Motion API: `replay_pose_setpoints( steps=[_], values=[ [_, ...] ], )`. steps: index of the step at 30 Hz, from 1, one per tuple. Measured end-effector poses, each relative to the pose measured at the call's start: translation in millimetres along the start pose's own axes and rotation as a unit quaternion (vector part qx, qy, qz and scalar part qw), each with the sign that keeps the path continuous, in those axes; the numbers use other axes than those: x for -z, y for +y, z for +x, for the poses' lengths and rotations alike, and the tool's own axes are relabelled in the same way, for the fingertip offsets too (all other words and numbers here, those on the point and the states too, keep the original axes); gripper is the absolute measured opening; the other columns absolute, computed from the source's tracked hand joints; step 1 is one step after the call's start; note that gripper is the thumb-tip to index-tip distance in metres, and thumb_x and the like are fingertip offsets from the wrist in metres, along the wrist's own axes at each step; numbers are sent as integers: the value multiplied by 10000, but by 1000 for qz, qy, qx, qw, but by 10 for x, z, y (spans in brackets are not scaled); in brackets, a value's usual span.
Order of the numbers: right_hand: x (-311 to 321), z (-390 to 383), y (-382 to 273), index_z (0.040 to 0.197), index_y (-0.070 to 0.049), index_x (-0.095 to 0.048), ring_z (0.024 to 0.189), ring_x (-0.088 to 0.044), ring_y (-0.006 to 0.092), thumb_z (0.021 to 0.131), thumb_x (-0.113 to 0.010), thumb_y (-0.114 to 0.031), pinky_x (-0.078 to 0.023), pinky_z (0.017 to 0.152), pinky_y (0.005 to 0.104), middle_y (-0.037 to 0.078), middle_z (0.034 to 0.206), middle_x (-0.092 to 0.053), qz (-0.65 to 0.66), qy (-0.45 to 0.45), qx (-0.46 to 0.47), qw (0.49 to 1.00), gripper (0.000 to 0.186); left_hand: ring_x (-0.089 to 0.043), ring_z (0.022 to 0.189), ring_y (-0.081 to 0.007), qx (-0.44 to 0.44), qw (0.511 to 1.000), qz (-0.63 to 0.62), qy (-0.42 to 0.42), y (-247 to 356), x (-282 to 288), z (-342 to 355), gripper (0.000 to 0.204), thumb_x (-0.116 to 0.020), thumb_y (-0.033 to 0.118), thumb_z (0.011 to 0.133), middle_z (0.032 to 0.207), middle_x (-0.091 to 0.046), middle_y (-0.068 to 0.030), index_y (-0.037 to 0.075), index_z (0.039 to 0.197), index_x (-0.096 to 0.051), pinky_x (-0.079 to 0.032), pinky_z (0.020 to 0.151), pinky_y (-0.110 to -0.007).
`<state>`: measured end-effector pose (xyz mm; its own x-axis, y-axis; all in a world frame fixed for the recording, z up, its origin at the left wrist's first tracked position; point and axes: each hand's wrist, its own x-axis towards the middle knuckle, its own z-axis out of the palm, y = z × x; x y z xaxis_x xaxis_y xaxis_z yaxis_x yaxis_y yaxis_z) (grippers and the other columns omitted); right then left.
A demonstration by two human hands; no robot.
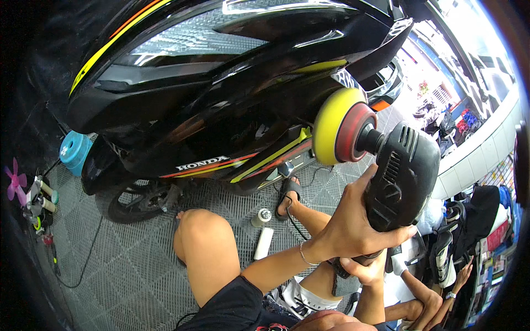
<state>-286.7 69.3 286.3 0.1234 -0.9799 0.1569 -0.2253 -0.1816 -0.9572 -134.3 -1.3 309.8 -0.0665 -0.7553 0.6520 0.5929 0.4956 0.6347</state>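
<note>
My left hand (pixel 353 223) wraps over the black body of an electric polisher (pixel 403 176), near its head. Below it, my right hand (pixel 367 270) grips the polisher's handle from underneath, partly hidden by the left hand. The polisher's round yellow foam pad (pixel 331 127), backed by a red disc, is pressed sideways against the glossy black side panel of a motorcycle (pixel 221 99) with yellow and orange stripes. A thin bracelet sits on my left wrist. My bare knee (pixel 201 243) is raised in front of me.
A white bottle (pixel 263 244) and a small capped jar (pixel 261 217) lie on the grey gridded floor tiles (pixel 121 259). A blue container (pixel 74 149) stands at the left by tools and a pink fan. The motorcycle's wheel (pixel 138 201) is low left. Another person sits at the lower right.
</note>
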Motion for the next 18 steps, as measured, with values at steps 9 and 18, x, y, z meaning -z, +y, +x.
replay_pose_setpoints(
  steps=[9,18],
  values=[
    [458,107,-428,1405,46,-392,1180,-572,268,565,-930,-168,-461,1014,392,168,1344,-529,-139,-78,50,986,1020,-633,1047,-239,-117,992,47,22,-86,-242,-20,630,-878,171,724,1065,-662,-87,-20,1232,-559,-488,954,-352],
    [948,345,-1095,1270,11,-457,639,-688,277,581,-843,-220,-578,579,387,161,828,-659,-45,-23,-142,989,823,-574,850,-141,23,987,-155,-40,-33,-493,686,548,-895,213,729,943,-585,-51,0,1093,-544,-510,789,-310]
  ],
)
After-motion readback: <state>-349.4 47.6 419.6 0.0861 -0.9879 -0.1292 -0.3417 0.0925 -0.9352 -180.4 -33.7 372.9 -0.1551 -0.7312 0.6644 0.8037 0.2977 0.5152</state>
